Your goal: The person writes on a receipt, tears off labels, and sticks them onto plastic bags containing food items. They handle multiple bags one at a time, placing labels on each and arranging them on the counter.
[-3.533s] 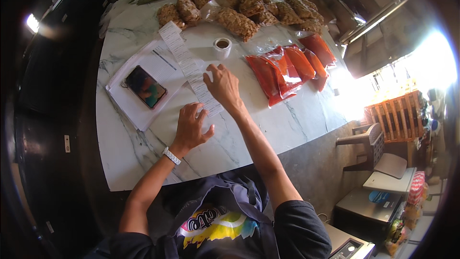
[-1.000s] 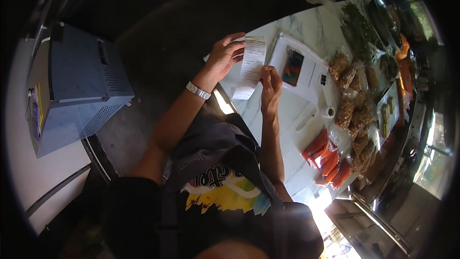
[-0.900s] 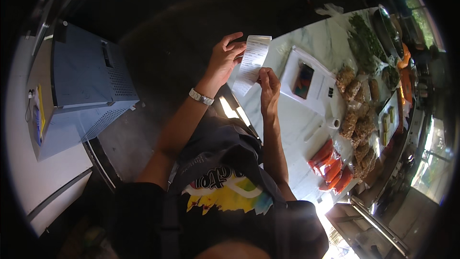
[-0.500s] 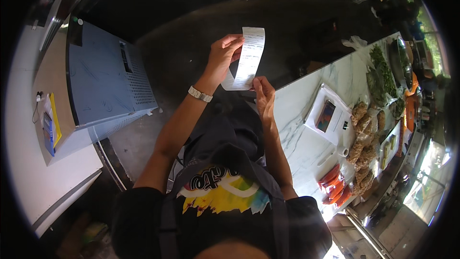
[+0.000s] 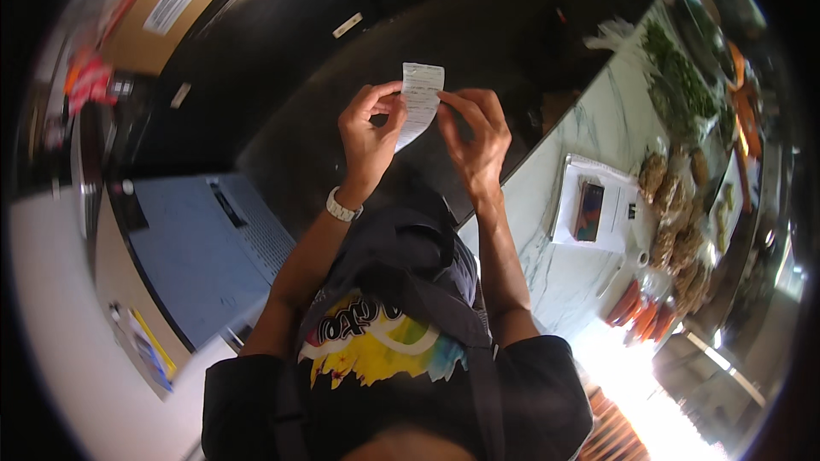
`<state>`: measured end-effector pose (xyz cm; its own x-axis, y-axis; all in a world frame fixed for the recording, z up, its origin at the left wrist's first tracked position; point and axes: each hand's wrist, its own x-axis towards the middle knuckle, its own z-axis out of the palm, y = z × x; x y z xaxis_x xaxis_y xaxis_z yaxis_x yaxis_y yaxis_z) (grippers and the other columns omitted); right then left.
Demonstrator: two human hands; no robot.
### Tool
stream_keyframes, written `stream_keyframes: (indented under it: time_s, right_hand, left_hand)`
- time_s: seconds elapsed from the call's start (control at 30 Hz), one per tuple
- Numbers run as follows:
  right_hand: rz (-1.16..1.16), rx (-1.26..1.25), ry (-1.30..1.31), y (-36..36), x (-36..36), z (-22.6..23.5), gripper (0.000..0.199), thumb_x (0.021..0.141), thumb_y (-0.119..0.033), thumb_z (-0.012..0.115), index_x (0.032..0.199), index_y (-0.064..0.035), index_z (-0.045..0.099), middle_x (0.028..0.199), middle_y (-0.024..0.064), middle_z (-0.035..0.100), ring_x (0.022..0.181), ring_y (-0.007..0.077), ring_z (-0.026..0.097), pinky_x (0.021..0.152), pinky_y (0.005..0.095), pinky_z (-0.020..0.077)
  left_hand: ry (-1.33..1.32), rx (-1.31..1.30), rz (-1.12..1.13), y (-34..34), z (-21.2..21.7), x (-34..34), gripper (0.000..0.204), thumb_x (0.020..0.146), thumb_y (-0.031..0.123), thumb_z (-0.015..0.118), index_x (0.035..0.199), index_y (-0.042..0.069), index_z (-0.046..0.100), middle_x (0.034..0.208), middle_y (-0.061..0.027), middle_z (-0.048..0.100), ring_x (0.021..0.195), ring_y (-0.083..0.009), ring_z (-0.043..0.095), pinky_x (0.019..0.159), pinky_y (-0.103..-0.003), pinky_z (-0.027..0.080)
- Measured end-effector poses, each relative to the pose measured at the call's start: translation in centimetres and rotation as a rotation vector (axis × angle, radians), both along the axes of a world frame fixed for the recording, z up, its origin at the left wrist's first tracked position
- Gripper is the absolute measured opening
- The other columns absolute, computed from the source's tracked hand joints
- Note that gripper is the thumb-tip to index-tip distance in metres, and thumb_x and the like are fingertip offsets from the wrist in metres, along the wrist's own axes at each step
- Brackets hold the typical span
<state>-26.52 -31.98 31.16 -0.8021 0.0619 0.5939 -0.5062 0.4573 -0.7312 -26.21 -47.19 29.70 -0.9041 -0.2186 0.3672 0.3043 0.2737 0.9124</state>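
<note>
Between my hands, in front of my body, is a long white receipt (image 5: 420, 102) with lines of print. My left hand (image 5: 371, 132), with a pale watch (image 5: 343, 205) on its wrist, pinches the receipt's left edge between thumb and fingers. On the other side, my right hand (image 5: 478, 135) grips the right edge near the top with its fingertips. The lower end of the strip curves down behind my left thumb and fingers.
On my right, a marble counter (image 5: 547, 119) carries a phone (image 5: 589, 209) on papers (image 5: 615, 235), leafy greens (image 5: 679, 77), several brown bagged items (image 5: 675, 196) and packs of red-orange food (image 5: 636, 307). A blue-grey metal cabinet (image 5: 192, 248) stands left, and a cardboard box (image 5: 162, 17) far left.
My right hand has moved up from the receipt's lower end to its upper right edge. The receipt has shifted a little left, and the whole view has turned.
</note>
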Motion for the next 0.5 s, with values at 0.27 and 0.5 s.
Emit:
stream_keyframes:
  time_s: [0.27, 0.5]
  right_hand:
    - [-0.121, 0.146, 0.077, 3.5, -7.6, 0.1, 0.020, 0.066, -0.006, 0.076, 0.085, -0.0090, 0.071, 0.087, 0.0043, 0.061, 0.079, 0.0219, 0.059, 0.069, 0.0344, 0.0484]
    - [-0.193, 0.191, -0.014, 6.6, -11.4, -0.8, 0.013, 0.071, -0.010, 0.073, 0.084, -0.0080, 0.070, 0.090, 0.0041, 0.060, 0.081, 0.0215, 0.059, 0.070, 0.0338, 0.0506]
  left_hand:
    - [0.232, -0.412, -0.196, 3.7, 2.1, -7.9, 0.020, 0.079, -0.005, 0.065, 0.098, 0.002, 0.066, 0.076, -0.0077, 0.059, 0.068, -0.0194, 0.061, 0.062, -0.031, 0.048]
    - [0.117, -0.419, -0.688, 4.9, 2.5, -16.5, 0.018, 0.082, -0.003, 0.063, 0.098, 0.002, 0.069, 0.079, -0.0084, 0.060, 0.070, -0.0195, 0.062, 0.064, -0.029, 0.050]
